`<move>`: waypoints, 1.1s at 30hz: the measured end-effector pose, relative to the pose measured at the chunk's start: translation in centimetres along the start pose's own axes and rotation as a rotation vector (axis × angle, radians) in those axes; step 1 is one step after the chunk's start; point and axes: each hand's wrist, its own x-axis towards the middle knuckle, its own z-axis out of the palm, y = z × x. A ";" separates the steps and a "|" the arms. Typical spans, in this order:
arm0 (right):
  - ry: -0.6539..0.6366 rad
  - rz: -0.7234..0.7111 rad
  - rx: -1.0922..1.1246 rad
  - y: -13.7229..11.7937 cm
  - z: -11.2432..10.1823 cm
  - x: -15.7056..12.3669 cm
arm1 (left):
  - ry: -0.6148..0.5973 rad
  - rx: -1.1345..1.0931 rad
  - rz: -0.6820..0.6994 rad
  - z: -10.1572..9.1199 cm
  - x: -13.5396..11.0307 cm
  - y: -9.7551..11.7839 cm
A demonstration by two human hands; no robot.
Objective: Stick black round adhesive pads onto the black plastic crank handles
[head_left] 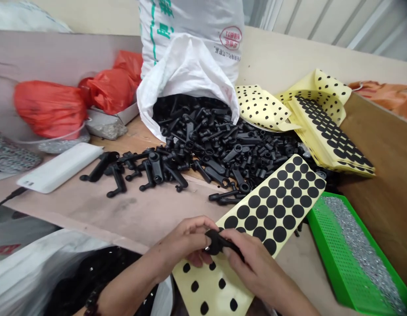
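Both hands meet low in the middle of the head view, over a yellow sheet of round black stickers (272, 201). Between them is a black plastic crank handle (215, 242). My left hand (192, 241) has its fingers closed around the round end of the handle. My right hand (247, 252) grips its arm between thumb and fingers. Whether a sticker lies on the round end cannot be made out. On the lower part of the sheet, small black dots remain where larger discs are absent.
A white sack (190, 66) spills black plastic parts (236, 153) across the bench. To the right stands a green basket (341, 259) of small metal pieces. More sticker sheets (331, 131) lie behind it. Red bags (52, 107) and a white power bank (60, 166) sit at left.
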 end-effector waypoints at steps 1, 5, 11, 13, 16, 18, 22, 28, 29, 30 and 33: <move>0.006 -0.005 -0.021 0.0 0.0 0.0 | 0.004 -0.011 0.001 0.1 0.0 0.0; 0.014 -0.034 -0.092 -0.2 0.2 -0.2 | 0.055 -0.011 0.019 0.6 -0.1 -0.3; 0.112 -0.139 -0.491 -0.1 2.6 -0.2 | 0.161 -0.024 -0.021 1.7 0.9 -1.1; 0.174 -0.185 -0.601 -0.1 3.4 -0.2 | 0.172 -0.037 -0.035 2.0 1.2 -1.1; 0.199 -0.224 -0.614 -0.3 3.5 -0.1 | 0.161 -0.057 -0.029 2.1 1.1 -0.9; 0.155 -0.196 -0.513 -0.3 3.0 -0.1 | 0.128 -0.075 -0.020 1.8 0.7 -0.8; 0.073 -0.104 -0.234 0.1 1.6 -0.3 | 0.016 -0.123 -0.011 0.9 -0.1 -0.9; -0.007 -0.023 -0.077 0.6 0.8 -0.2 | -0.005 -0.134 -0.022 0.7 -0.1 -1.0; -0.014 -0.019 -0.074 0.5 0.7 -0.1 | -0.001 -0.128 -0.029 0.8 0.0 -1.0; -0.016 -0.021 -0.076 0.5 0.7 0.0 | 0.006 -0.124 -0.035 0.8 0.0 -0.9; 0.029 -0.059 -0.162 0.2 1.1 0.1 | 0.043 -0.110 -0.033 1.1 0.2 -0.8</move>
